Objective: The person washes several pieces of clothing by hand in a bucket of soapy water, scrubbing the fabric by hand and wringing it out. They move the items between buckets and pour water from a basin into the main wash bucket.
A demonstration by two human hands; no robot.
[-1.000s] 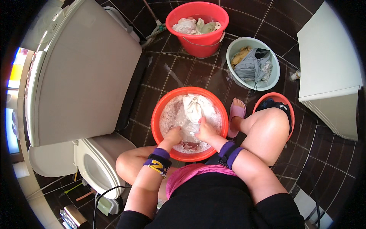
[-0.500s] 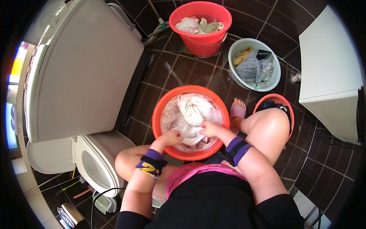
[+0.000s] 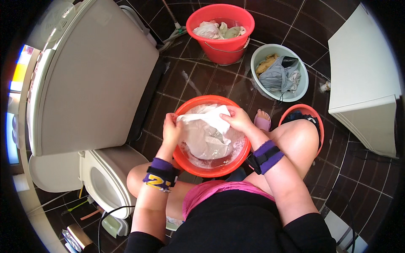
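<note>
Both hands grip one white cloth (image 3: 206,137): the left hand (image 3: 171,128) pinches its left upper edge, and the right hand (image 3: 237,119) grasps its upper right corner, with the cloth stretched between them over the orange-red basin (image 3: 211,172). Four vessels are in view: three basins and one bucket. The orange-red basin, the landmark for the rest, holds foamy water (image 3: 239,151), and the cloth's lower part hangs within its rim; whether it touches the water is unclear. Beyond it stands the single red bucket (image 3: 221,51), with several white and pale green cloths inside. Beyond it to the right, one pale blue-green basin (image 3: 274,50) contains grey, tan, black and whitish fabrics. Just to its right, past one pink sandal (image 3: 262,123), a smaller red basin (image 3: 311,111) holds dark clothing, partly hidden by the knee.
</note>
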